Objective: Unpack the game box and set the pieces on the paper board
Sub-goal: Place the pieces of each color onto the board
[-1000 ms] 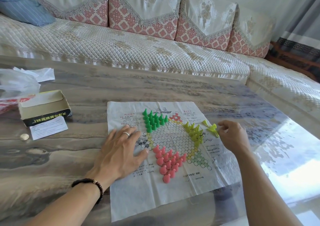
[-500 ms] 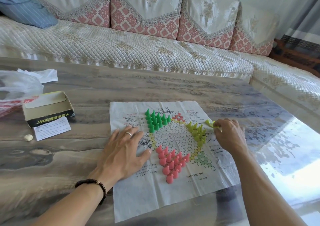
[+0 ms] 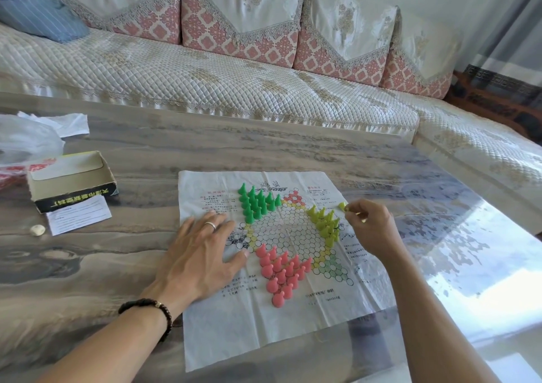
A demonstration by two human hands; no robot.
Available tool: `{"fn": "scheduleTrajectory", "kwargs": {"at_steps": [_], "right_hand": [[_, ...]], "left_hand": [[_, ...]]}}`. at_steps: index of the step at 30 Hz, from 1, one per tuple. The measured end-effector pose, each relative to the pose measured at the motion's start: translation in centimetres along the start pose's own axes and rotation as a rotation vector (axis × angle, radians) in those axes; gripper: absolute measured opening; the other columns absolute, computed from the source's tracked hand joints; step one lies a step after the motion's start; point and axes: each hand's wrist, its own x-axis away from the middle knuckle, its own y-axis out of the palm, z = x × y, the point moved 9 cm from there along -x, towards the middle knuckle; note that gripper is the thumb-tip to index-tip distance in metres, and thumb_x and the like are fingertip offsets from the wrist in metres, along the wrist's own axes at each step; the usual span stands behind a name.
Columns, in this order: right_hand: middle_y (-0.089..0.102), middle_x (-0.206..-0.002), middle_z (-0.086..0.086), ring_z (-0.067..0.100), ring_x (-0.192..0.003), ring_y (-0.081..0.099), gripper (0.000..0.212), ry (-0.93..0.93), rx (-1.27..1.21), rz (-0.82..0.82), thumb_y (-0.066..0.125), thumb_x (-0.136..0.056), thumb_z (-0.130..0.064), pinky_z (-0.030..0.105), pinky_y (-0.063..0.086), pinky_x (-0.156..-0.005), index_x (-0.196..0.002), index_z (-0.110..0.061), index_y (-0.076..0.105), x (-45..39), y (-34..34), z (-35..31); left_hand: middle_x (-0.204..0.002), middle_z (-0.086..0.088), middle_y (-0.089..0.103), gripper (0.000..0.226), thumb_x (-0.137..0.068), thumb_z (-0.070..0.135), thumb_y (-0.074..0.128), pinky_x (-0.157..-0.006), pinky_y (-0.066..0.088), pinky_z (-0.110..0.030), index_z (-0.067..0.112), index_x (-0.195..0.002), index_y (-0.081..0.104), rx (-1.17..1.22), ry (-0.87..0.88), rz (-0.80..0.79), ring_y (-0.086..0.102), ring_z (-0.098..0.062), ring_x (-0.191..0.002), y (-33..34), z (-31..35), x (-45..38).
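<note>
A white paper board [image 3: 258, 330] with a printed hexagon star lies on the marbled table. Dark green pieces [image 3: 256, 202] stand in its upper left point, yellow-green pieces [image 3: 325, 224] in its right point, and pink pieces [image 3: 280, 271] in its lower point. My left hand [image 3: 199, 253] rests flat with spread fingers on the board's left side. My right hand [image 3: 371, 230] hovers at the board's right edge and pinches a yellow-green piece [image 3: 342, 206] at its fingertips. The open game box [image 3: 70, 179] sits at the left.
A printed slip [image 3: 79, 218] and a small pale round object [image 3: 37, 230] lie beside the box. Plastic bags [image 3: 26, 139] are at the far left. A quilted sofa [image 3: 205, 78] runs along the table's far side and right.
My right hand has gathered up the loose yellow-green pieces by the board's right edge and now holds one at its fingertips. My left hand stays flat on the paper.
</note>
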Motion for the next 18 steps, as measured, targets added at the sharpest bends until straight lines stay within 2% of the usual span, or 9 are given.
{"fn": "scheduleTrajectory", "kwargs": {"at_steps": [5, 9, 15, 18], "right_hand": [[0.065, -0.07, 0.0, 0.013, -0.062, 0.055, 0.005, 0.042, -0.024, -0.006, 0.068, -0.086, -0.016, 0.033, 0.05, -0.065, -0.082, -0.016, 0.071, 0.3, -0.4, 0.7], [0.069, -0.071, 0.0, 0.016, -0.068, 0.064, 0.004, 0.038, -0.002, -0.062, 0.071, -0.082, -0.016, 0.031, 0.054, -0.066, -0.079, -0.017, 0.072, 0.7, -0.1, 0.6], [0.068, -0.069, -0.002, 0.016, -0.068, 0.065, 0.012, -0.015, 0.071, -0.166, 0.068, -0.081, -0.012, 0.028, 0.053, -0.062, -0.072, -0.02, 0.071, 1.2, 0.9, -0.2], [0.069, -0.069, -0.001, 0.017, -0.07, 0.066, 0.012, 0.009, 0.055, -0.197, 0.069, -0.081, -0.013, 0.032, 0.057, -0.065, -0.072, -0.021, 0.071, 1.2, 1.2, 0.0]], "left_hand": [[-0.152, 0.0, 0.035, 0.081, -0.079, 0.071, 0.02, -0.119, 0.016, -0.042, 0.023, -0.141, 0.041, 0.013, 0.004, 0.018, 0.021, -0.018, -0.145, -0.1, -0.1, 0.0], [-0.154, 0.0, 0.032, 0.083, -0.078, 0.071, 0.017, -0.119, 0.014, -0.042, 0.024, -0.143, 0.038, 0.009, -0.004, 0.01, 0.017, -0.017, -0.146, 0.1, -0.2, -0.1], [-0.154, 0.0, 0.033, 0.081, -0.08, 0.071, 0.02, -0.119, 0.014, -0.041, 0.023, -0.143, 0.039, 0.0, -0.004, 0.016, 0.019, -0.017, -0.146, 0.0, -0.2, 0.0], [-0.154, -0.001, 0.032, 0.083, -0.079, 0.071, 0.019, -0.119, 0.014, -0.041, 0.023, -0.143, 0.039, 0.003, -0.003, 0.018, 0.019, -0.018, -0.146, 0.0, -0.1, 0.0]]}}
